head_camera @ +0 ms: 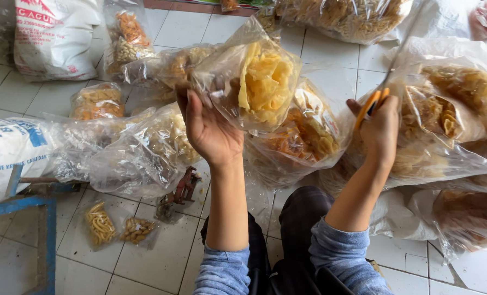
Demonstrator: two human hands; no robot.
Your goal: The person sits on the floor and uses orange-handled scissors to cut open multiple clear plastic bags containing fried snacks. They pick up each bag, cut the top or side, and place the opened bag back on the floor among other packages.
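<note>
Your left hand (211,128) grips a small clear bag of yellow crackers (249,82), fingers wrapped round its left side, lifting it above the white tiled floor (161,257). Your right hand (380,128), to the right of that bag, is clenched around orange-handled scissors (372,101), blades pointing up and away from you. Just behind and below the held bag lie more clear bags of orange-brown snacks (303,136), touching one another. Right of the scissors sits a large open bag of fried snacks (451,120). Left of the held bag, a crumpled bag of pale crackers (140,153) lies beside a white sack (9,153). Below it rest a small rusty tool (180,191) and two tiny packets (118,226), near a blue metal frame (30,213).
</note>
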